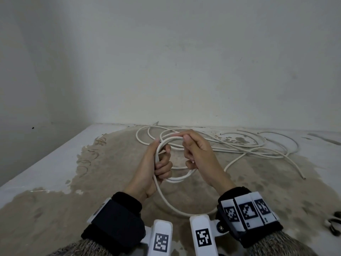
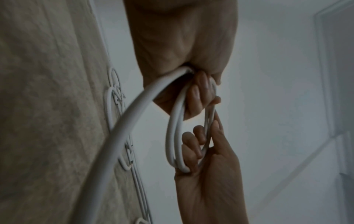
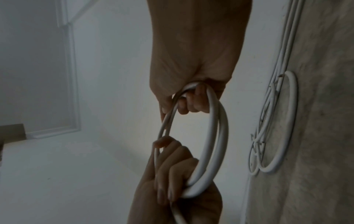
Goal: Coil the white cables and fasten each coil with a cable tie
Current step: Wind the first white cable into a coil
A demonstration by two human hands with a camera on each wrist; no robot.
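Observation:
Both hands hold a small coil of white cable (image 1: 177, 179) just above the table. My left hand (image 1: 160, 165) grips the coil's left side with its fingers curled round the strands. On the coil's right side, my right hand (image 1: 195, 150) pinches the top strand, its lower fingers hooked through the loop. The left wrist view shows the coil (image 2: 173, 136) running from the left hand (image 2: 193, 97) to the right hand (image 2: 210, 174). A free length of cable (image 1: 166, 200) trails from the left hand toward me. The right wrist view shows the coil (image 3: 220, 136) as two or three turns.
Several loose white cables (image 1: 239, 145) lie tangled at the back of the stained table (image 1: 110, 182), against the wall. One cable end (image 1: 302, 177) points right. A small dark object (image 1: 333, 224) lies at the right edge. The table's left edge runs diagonally.

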